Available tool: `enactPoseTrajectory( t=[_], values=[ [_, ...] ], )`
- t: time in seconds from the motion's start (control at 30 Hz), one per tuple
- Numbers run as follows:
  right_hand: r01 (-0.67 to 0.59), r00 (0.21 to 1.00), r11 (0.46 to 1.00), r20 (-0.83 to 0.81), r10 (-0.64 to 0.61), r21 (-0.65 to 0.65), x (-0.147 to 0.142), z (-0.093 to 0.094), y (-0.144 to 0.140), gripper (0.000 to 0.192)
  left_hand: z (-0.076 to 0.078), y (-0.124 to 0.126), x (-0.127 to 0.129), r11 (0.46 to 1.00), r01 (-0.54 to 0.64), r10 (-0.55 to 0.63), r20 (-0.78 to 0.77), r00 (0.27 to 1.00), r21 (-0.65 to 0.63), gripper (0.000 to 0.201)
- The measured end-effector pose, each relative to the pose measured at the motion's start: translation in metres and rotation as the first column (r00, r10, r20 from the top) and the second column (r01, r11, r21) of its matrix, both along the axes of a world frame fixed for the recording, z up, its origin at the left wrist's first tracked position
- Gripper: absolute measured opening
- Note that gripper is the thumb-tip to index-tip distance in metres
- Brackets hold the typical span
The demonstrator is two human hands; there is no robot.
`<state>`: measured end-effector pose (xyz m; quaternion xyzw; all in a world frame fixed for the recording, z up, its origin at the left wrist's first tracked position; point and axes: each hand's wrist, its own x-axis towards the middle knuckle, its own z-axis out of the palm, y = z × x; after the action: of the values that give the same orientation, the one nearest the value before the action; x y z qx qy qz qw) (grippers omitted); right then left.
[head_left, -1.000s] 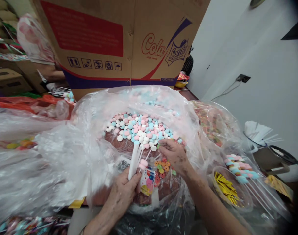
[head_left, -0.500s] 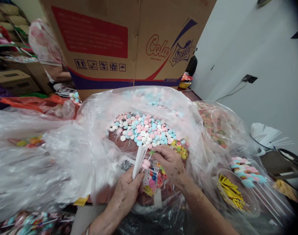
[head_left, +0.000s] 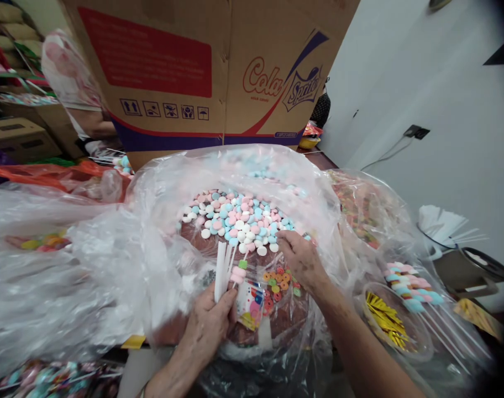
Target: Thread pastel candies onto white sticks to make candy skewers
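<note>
My left hand [head_left: 213,312] is closed round a bundle of white sticks [head_left: 223,265]. It also grips a stick threaded with pink marshmallows [head_left: 237,275] and a green piece [head_left: 242,265] above them. My right hand [head_left: 304,260] has its fingers stretched to the right edge of a heap of pink, white and blue round marshmallows [head_left: 246,221]; whether the fingertips pinch one cannot be made out. Below that hand lie small fruit-coloured rings [head_left: 278,281]. Beside my left hand is a printed clear packet [head_left: 251,305] with coloured dots.
Crumpled clear plastic [head_left: 106,260] surrounds the heap. A large cardboard box [head_left: 169,66] stands behind. At right are a tub of gold ties [head_left: 385,319], finished marshmallow sticks [head_left: 411,286] and a container of white sticks [head_left: 438,226]. Another person's arm [head_left: 96,124] shows at back left.
My right hand has left the threaded stick and moved right and up to the heap's edge. The green piece now sits on the stick. More rings are uncovered.
</note>
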<state>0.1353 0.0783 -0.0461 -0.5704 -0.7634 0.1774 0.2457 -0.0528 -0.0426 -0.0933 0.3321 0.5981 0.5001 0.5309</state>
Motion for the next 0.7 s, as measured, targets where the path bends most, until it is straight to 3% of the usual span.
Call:
enactPoseTrajectory(
  t=[0.07,0.17,0.4,0.57,0.7],
  values=[
    [-0.022,0.942,0.998,0.335,0.004,0.05,0.003,-0.001,0.011,0.021,0.0,0.0,-0.001,1.0,-0.008,0.008,0.005,1.0,0.009,0.032],
    [-0.054,0.838,0.997,0.545,0.019,0.048,-0.002,-0.008,0.015,0.017,-0.001,-0.001,-0.002,1.0,-0.004,0.004,0.001,1.0,0.014,0.032],
    [-0.088,0.831,0.992,0.556,0.022,0.092,-0.014,-0.023,0.01,0.02,0.003,0.0,0.0,1.0,0.013,-0.013,0.026,1.0,-0.019,0.035],
    [-0.02,0.884,0.983,0.463,-0.069,0.184,-0.01,-0.021,0.014,0.02,0.005,0.001,0.001,1.0,0.015,-0.014,0.045,0.999,-0.015,0.033],
    [-0.194,0.867,0.961,0.493,0.075,0.195,-0.014,-0.022,0.009,0.023,0.0,0.001,-0.001,1.0,0.017,-0.016,0.041,0.999,-0.014,0.035]
  ],
)
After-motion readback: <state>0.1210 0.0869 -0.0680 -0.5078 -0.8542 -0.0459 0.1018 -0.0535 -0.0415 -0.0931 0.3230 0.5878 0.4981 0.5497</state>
